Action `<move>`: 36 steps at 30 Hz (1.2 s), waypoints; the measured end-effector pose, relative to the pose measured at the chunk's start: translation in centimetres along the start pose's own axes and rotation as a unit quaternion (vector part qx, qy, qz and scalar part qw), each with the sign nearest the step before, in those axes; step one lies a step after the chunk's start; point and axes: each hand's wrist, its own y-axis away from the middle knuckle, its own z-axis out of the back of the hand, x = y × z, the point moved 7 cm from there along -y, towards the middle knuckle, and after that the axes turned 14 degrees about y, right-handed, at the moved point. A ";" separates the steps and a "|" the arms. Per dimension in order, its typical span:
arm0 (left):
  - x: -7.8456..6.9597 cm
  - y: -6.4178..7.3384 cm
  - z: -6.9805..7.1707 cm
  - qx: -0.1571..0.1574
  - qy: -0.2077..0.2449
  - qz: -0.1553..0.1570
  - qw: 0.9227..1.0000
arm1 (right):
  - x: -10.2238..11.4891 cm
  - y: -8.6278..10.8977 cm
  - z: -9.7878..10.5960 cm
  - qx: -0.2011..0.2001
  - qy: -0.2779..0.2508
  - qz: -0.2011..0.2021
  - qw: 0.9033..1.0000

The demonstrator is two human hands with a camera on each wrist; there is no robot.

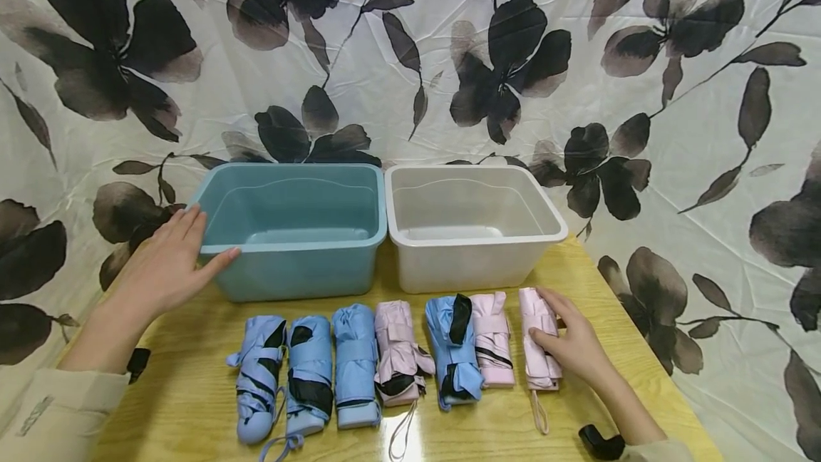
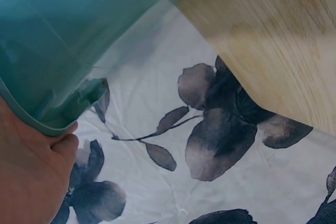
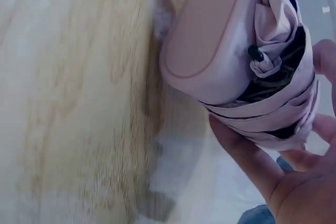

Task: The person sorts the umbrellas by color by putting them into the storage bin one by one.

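My right hand [image 1: 574, 344] grips a pink folded umbrella [image 1: 539, 341], the rightmost in a row on the table, its wrist loop toward me. In the right wrist view, thumb and fingers lie around the same umbrella's wrapped fabric [image 3: 262, 111], below its smooth pink handle end [image 3: 205, 30]. My left hand [image 1: 167, 259] rests on the front left corner of a teal bin [image 1: 295, 273], fingers fairly straight along the rim. The left wrist view shows that hand [image 2: 31, 166] against the bin's rim [image 2: 50, 129]; some fingers are hidden.
Several blue umbrellas, one at the row's left end [image 1: 256, 376], lie beside two other pink ones, such as a loosely wrapped one [image 1: 398, 348]. A white bin [image 1: 471, 266] stands right of the teal bin. Floral cloth [image 1: 410, 55] hangs behind the yellow wooden table [image 1: 192, 391].
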 end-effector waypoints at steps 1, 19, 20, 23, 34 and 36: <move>0.1 0.1 0.1 -0.001 0.000 0.001 1.000 | 0.2 0.1 0.1 -0.008 -0.004 0.000 1.000; 0.0 0.2 0.4 0.007 0.000 0.003 1.000 | 6.5 -2.3 6.1 -0.154 -0.138 0.053 0.977; 0.0 0.1 0.4 0.009 -0.001 0.004 1.000 | 7.0 -2.8 6.4 -0.156 -0.143 0.058 0.976; 0.0 0.0 0.4 0.011 -0.002 0.006 1.000 | 8.3 -4.4 7.4 -0.159 -0.155 0.073 0.972; 0.0 0.1 0.4 0.009 -0.011 -0.001 1.000 | 13.1 -10.7 9.5 -0.170 -0.162 0.135 0.963; 0.1 0.2 0.3 0.010 -0.010 0.002 1.000 | 13.8 -11.7 9.6 -0.170 -0.160 0.136 0.963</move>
